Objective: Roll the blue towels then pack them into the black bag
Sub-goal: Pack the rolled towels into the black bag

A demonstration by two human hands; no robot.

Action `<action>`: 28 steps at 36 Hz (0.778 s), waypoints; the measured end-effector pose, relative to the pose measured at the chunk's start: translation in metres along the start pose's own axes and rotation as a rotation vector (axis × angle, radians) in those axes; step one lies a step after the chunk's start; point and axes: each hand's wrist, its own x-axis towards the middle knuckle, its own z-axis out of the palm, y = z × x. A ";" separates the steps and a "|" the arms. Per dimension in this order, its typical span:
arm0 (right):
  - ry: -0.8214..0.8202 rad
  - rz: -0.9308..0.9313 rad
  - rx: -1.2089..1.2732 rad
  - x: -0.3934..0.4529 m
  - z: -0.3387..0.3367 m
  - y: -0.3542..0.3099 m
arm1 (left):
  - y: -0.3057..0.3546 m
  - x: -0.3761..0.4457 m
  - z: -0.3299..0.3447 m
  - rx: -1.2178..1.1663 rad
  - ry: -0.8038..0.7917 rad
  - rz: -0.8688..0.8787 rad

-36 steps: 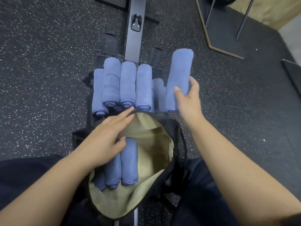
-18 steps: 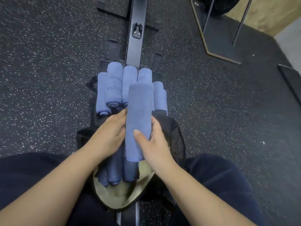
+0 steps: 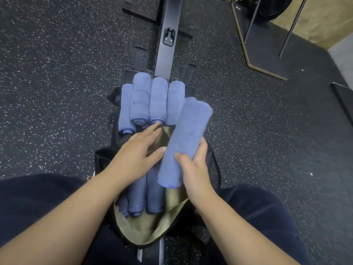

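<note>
Three rolled towels (image 3: pixel 145 196) already lie in the black bag (image 3: pixel 133 224). The right hand (image 3: pixel 193 169) grips another roll (image 3: pixel 183 144) above the mouth; the left hand (image 3: pixel 137 150), fingers straight, holds the rim open. Best to slide it in beside the others, parallel. One waiting towel (image 3: pixel 139 100) reads "YOO", the rest unclear.

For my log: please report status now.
Right hand grips rolled towel over black bag. Left hand open at bag mouth. Nothing blocks.
</note>
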 end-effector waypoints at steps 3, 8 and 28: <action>0.012 -0.056 -0.040 0.000 -0.002 0.014 | 0.002 0.000 0.001 -0.037 0.010 -0.009; -0.176 -0.138 -0.315 -0.011 -0.003 0.057 | 0.003 0.001 -0.001 -0.107 0.024 -0.006; -0.153 0.427 -1.282 0.009 0.016 0.136 | 0.011 -0.001 -0.002 -0.099 -0.018 -0.008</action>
